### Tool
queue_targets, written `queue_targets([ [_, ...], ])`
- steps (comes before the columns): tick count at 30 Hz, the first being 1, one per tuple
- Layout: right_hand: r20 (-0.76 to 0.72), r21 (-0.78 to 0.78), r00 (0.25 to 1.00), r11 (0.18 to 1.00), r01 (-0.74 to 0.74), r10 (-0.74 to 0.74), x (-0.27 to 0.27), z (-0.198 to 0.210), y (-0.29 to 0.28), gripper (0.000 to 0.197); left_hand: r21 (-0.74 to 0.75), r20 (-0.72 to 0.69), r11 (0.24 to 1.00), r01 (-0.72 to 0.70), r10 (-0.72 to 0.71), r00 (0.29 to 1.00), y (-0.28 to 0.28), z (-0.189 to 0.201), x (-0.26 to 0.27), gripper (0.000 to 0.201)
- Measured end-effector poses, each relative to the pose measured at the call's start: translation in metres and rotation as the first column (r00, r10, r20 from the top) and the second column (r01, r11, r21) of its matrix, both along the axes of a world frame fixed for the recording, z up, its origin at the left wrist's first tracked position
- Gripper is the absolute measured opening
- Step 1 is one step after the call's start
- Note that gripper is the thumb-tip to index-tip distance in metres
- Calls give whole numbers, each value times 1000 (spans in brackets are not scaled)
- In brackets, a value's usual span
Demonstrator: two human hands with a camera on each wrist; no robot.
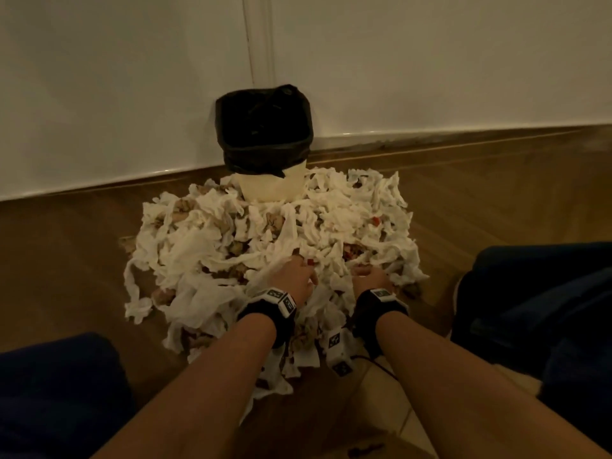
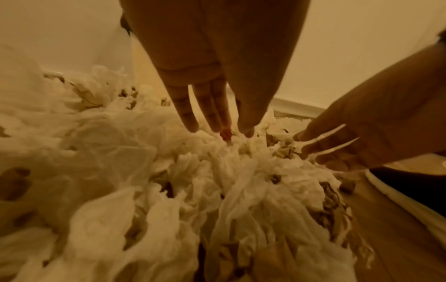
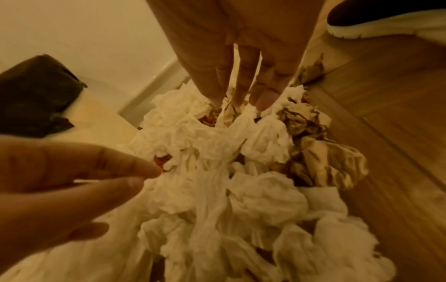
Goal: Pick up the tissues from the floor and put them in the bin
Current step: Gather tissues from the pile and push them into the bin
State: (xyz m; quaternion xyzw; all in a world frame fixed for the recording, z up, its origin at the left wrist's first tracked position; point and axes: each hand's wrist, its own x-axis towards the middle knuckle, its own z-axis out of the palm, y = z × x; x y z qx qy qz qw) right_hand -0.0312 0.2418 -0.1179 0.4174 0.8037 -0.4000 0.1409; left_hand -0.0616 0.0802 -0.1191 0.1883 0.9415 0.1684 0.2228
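Barely begun: your left hand [image 1: 299, 276] and right hand [image 1: 371, 276] reach straight-fingered into the tissues [image 1: 212, 246], grasping nothing; the bin [image 1: 265, 134] looks empty.

Floor [image 1: 496, 200]: we find the tissues [image 1: 205, 246] heaped at its middle, spreading toward us from the foot of the bin [image 1: 270, 187]. Bin: upright against the wall [image 1: 99, 94], behind the heap, its base ringed by tissues in front and on both sides; a liner [image 1: 265, 127] sits in it and folds over its rim. Left hand [image 1: 298, 276]: on the near middle of the heap, fingertips [image 2: 190, 124] touching tissues. Right hand [image 1: 371, 276]: just beside it to the right, fingertips [image 3: 263, 103] also down among the tissues. Our knees: one left, one right of the heap, nearest us. Shoe [image 3: 386, 24]: on the floor, right of the heap.
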Motion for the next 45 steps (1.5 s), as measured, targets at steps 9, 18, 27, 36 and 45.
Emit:
queue_targets([
  [9, 217, 315, 851, 791, -525, 478, 5, -27, -11, 43, -157, -26, 987, 24, -28, 999, 19, -29, 8, 57],
  [18, 287, 196, 698, 673, -713, 656, 3, -40, -6, 40, -230, 41, 969, 92, -85, 996, 1, -34, 2, 36],
  [27, 58, 195, 882, 862, -469, 467, -7, -23, 4, 21, -181, 57, 982, 48, -39, 998, -3, -18, -2, 32],
  [36, -154, -382, 959, 910, 163, -236, 1, -13, 9, 22, -10, 53, 996, -91, 92, 994, -17, -2, -6, 20],
  [45, -62, -808, 938, 569, 154, -342, 9, 19, -3, 41, 144, -54, 971, -191, 200, 978, -30, 8, -11, 33],
])
